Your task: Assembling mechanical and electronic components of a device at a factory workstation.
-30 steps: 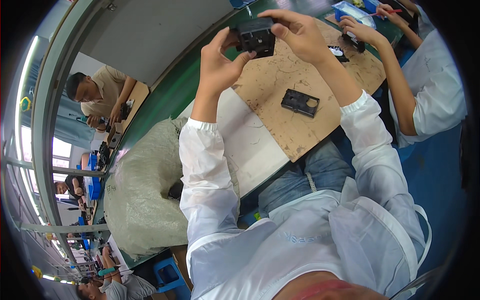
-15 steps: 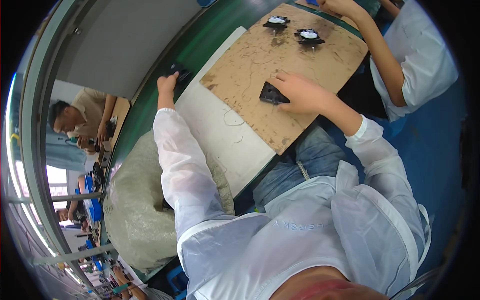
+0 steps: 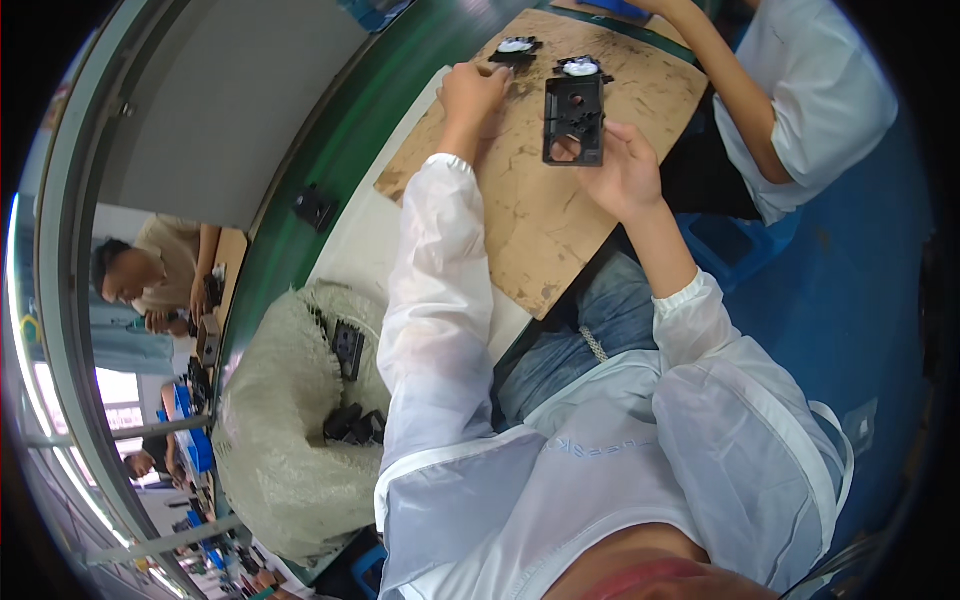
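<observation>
My right hand (image 3: 630, 175) grips a black rectangular plastic housing (image 3: 590, 125) by its right edge, raised above the board. Its hollow side with round holes faces me; one fingertip shows through the larger hole. My left hand (image 3: 472, 98) reaches to the far part of the board, fingers curled together at the near edge of a small black part with a white disc (image 3: 515, 47); its fingertips are partly hidden. Just beyond the housing lies a second such black part with a white disc (image 3: 580, 67). Both parts rest on the brown board (image 3: 535, 230).
Left of my left arm stands a greenish woven sack (image 3: 270, 430) holding several black housings (image 3: 350, 425). Another black piece (image 3: 315, 207) lies on the green bench (image 3: 345, 150). A co-worker's arm (image 3: 710, 50) is at the right, and a metal frame (image 3: 85, 300) rises at the left.
My left hand has left the black piece on the green bench and moved right and away to the disc part. My right hand has lifted the housing off the board and turned it upright.
</observation>
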The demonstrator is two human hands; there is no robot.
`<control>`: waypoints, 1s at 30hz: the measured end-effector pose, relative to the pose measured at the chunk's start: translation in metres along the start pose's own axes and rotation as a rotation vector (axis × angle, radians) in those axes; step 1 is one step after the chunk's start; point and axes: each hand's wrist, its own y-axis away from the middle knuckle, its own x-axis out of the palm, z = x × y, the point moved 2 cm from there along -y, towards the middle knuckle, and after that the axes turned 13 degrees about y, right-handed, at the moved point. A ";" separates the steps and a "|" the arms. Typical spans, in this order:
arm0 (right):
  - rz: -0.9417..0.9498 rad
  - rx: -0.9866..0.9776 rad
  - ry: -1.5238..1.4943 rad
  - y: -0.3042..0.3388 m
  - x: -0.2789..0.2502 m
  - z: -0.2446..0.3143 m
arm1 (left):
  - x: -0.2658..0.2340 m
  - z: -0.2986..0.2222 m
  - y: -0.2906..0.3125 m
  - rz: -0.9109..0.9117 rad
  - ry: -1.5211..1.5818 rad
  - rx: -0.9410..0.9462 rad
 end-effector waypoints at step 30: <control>0.046 -0.077 0.568 0.011 0.063 -0.017 | -0.097 -0.092 0.196 -0.643 1.404 0.123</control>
